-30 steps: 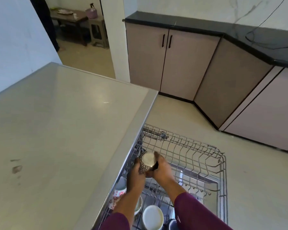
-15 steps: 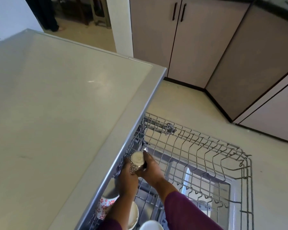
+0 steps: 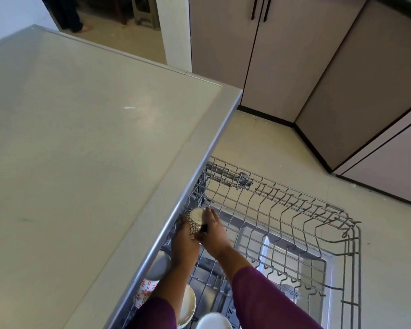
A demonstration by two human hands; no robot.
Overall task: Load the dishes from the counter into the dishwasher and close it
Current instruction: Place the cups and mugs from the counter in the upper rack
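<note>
Cup (image 3: 194, 221): patterned in a dark crackle print, held between both hands above the rear left corner of the upper rack, just beside the counter edge. A pale round end faces the camera; whether this is the mouth or the base cannot be told.
Left hand (image 3: 184, 239): wrapped round the cup's left and lower side, fingers curled against the patterned wall. The hand lies below and to the left of the cup.
Right hand (image 3: 214, 231): clasps the cup's right side, with one finger reaching up along the pale end. The hand lies to the right of the cup and meets the left hand beneath it.
Upper rack (image 3: 294, 211): grey wire basket, pulled out over the floor. The part ahead of the hands holds no dishes.
Loaded items: near the left forearm sit a steel bowl (image 3: 158, 265), a mug with red flowers (image 3: 144, 290) and a cream bowl (image 3: 188, 305); a white dish (image 3: 212, 322) shows at the bottom edge.
Counter (image 3: 81, 150): plain grey top, its edge overhanging the rack's left side.
Sleeves (image 3: 266, 302): purple, on both forearms.
Cabinets (image 3: 282, 55): beige doors with dark handles, well apart from the rack.
</note>
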